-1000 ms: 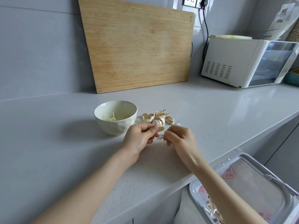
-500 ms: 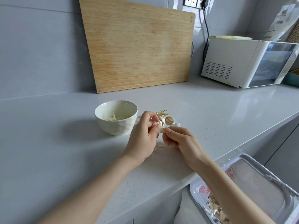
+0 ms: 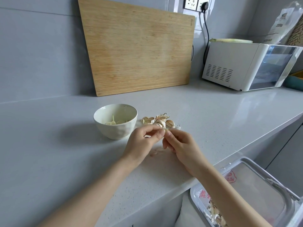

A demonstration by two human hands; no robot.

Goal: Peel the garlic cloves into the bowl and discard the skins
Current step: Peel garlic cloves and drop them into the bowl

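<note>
A pale bowl (image 3: 105,126) stands on the grey counter with peeled garlic pieces inside. Just right of it lies a small pile of unpeeled garlic cloves (image 3: 161,121). In front of the pile my left hand (image 3: 144,143) and my right hand (image 3: 182,145) meet fingertip to fingertip, both pinching one garlic clove (image 3: 166,131) that is mostly hidden between the fingers. A loose scrap of skin (image 3: 155,152) lies on the counter below my hands.
A bin (image 3: 255,187) lined with a plastic bag stands below the counter edge at lower right, with skins in it. A wooden cutting board (image 3: 139,49) leans on the back wall. A white appliance (image 3: 242,64) sits at the far right.
My hands moved closer together, fingertips now meeting on the clove. My left hand dropped back from the pile, so more cloves show. A skin scrap now lies on the counter.
</note>
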